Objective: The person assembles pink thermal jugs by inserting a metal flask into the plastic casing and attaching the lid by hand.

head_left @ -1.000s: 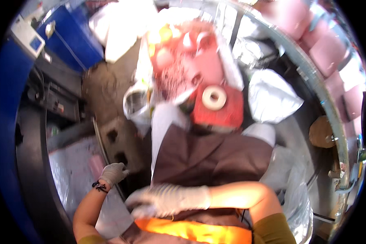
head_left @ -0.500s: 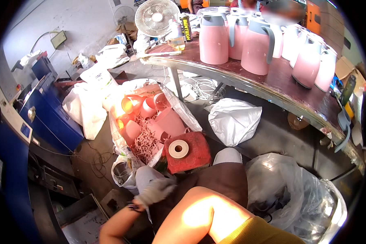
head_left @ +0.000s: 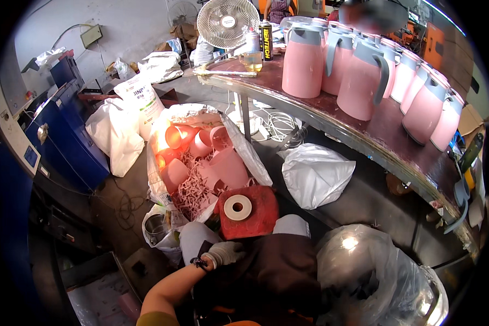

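My left hand (head_left: 226,254), in a whitish work glove with a dark bracelet at the wrist, rests on the dark brown apron (head_left: 271,263) over my lap. Its fingers lie loosely along the cloth, and nothing shows in them. My right hand is out of the picture. Just beyond my knees stands a red stool-like block (head_left: 263,217), with a roll of pale tape (head_left: 238,207) lying flat on it. Behind that, an open white sack (head_left: 247,155) holds pink plastic shells (head_left: 231,167) and curly pink shavings (head_left: 193,190).
Several pink jugs (head_left: 302,62) with grey handles stand on the worktable (head_left: 375,138), near a spray can (head_left: 265,41). A white bag (head_left: 318,176) sits below it. A clear plastic bag (head_left: 358,255) is at my right; a blue machine (head_left: 65,136) stands left, a fan (head_left: 228,22) behind.
My right arm, which crossed my lap, has dropped out of view. The gloved left hand has shifted slightly right on the apron and is still. The view has tilted slightly.
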The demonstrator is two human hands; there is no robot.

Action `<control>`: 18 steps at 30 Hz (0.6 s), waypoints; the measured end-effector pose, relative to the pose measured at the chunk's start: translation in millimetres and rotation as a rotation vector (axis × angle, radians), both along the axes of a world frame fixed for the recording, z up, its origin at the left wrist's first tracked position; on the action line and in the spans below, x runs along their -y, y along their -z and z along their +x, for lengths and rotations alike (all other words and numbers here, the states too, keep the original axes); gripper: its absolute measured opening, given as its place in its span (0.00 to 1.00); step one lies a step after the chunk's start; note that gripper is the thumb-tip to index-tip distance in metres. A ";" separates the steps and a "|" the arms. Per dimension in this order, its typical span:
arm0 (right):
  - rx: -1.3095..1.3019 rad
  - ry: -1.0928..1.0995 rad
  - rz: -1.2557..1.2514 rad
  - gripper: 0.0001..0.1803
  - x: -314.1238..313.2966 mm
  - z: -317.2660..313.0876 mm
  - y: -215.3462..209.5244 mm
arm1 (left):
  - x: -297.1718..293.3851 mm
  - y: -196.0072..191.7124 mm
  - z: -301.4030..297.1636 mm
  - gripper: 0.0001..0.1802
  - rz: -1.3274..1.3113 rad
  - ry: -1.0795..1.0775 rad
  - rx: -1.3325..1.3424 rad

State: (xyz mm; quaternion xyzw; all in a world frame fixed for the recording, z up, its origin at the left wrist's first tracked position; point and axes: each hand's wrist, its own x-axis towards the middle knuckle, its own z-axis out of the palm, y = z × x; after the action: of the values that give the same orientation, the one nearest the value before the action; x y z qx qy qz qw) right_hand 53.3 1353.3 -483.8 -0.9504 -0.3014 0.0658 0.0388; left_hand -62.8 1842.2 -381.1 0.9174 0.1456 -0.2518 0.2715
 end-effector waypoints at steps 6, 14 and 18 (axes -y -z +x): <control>-0.478 0.502 0.158 0.12 -7.8 37.7 69.5 | 11.7 31.5 1.7 0.22 0.045 0.149 0.043; -0.498 0.472 0.166 0.12 -61.9 56.7 34.9 | 13.2 25.7 -3.0 0.21 0.035 0.146 0.057; -0.498 0.489 0.170 0.11 -71.8 63.1 31.3 | 11.4 25.4 -3.5 0.21 0.014 0.140 0.024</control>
State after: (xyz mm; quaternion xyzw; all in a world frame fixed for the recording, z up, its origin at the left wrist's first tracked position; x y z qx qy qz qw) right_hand 116.5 1425.1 -515.1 -0.9427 -0.0505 0.2588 0.2046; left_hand -66.4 1830.8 -406.5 0.9302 0.0798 -0.2581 0.2485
